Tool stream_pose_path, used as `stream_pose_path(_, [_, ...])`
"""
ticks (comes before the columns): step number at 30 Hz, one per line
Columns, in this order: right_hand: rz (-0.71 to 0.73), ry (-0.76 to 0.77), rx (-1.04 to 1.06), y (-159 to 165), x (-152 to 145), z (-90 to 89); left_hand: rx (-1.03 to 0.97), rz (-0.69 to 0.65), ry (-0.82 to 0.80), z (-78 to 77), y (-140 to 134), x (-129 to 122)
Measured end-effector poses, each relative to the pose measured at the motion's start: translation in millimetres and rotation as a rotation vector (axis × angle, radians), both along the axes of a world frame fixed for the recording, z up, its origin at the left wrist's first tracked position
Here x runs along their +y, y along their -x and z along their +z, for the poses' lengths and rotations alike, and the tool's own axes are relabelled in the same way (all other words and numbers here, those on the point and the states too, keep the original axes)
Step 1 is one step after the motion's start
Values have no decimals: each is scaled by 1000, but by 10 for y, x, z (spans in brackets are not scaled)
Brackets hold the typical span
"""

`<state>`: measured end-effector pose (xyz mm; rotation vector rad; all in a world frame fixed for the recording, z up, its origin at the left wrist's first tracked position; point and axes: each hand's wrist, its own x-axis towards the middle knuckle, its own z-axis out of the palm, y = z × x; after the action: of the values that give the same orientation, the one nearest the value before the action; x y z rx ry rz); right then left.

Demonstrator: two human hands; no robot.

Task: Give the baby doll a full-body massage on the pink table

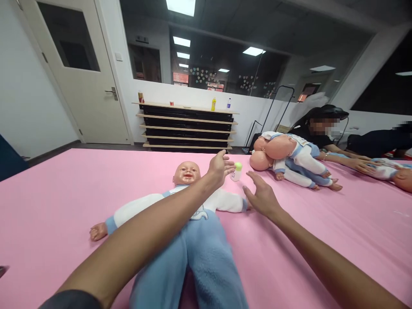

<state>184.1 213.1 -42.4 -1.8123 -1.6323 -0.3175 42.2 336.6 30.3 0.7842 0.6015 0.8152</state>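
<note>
A baby doll (pixel 206 236) in a white and light-blue outfit lies on its back before me, head away from me and arms spread. My left arm crosses over its chest. Just to the left of a small white bottle with a lime-green cap (pixel 237 172), my left hand (pixel 221 168) is open, fingers stretched out. My right hand (pixel 262 195) is also open, to the right of the bottle and near the doll's hand, thumb and fingers apart. The bottle stands between my hands; whether the left fingertips touch it I cannot tell.
A pink-covered table (pixel 80 184) spreads under everything. Several more dolls (pixel 289 156) are piled at the right. Behind them a co-worker (pixel 317 128) in a dark cap reaches over another doll (pixel 386 169). A shelf unit (pixel 188 124) with bottles stands against the far wall.
</note>
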Motion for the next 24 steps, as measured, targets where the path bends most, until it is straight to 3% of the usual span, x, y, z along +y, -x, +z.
stream_pose_path(4, [0,38,-83,-391,614,-48,91,37,133,-138,-507,298])
stream_pose_path(8, [76,105,-172,-536,937,-193,61,13,208,-425,-742,411])
stream_pose_path(15, [63,51,-173,-470,968,-552,-59,-48,285,-939,-726,521])
stream_pose_path(18, [52,47,-167,-445,977,-552,-84,-54,300,-1005,-723,537])
stream_pose_path(24, [35,83,-158,-421,951,-479,-120,-85,317,-988,-690,510])
